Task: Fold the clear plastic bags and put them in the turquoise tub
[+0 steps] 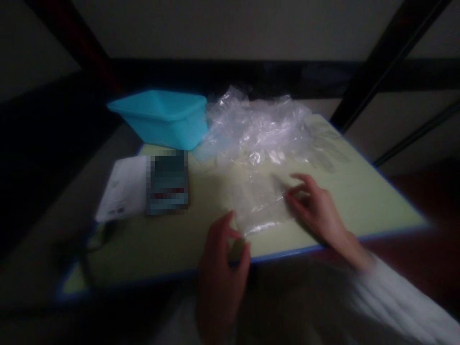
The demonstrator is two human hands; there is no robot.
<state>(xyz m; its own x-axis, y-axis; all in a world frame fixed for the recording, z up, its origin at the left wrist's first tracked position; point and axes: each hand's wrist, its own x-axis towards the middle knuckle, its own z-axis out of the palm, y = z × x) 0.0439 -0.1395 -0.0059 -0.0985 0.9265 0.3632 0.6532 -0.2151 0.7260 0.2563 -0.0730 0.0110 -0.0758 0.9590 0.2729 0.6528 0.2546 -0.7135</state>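
A flat clear plastic bag lies near the front edge of the table, between my two hands. My right hand is at its right side, with curled fingertips pinching the edge where a shiny crease runs toward them. By the bag's lower left corner, my left hand is held with thumb and fingers apart and nothing between them. Behind the bag spreads a loose heap of crumpled clear plastic bags. The picture is dark and blurred, so fine contact at the fingertips is hard to make out.
A turquoise plastic basin stands at the back left of the yellowish, blue-edged table. In front of it lie a white sheet or booklet and a pixelated dark rectangular item. A dark post rises behind on the right.
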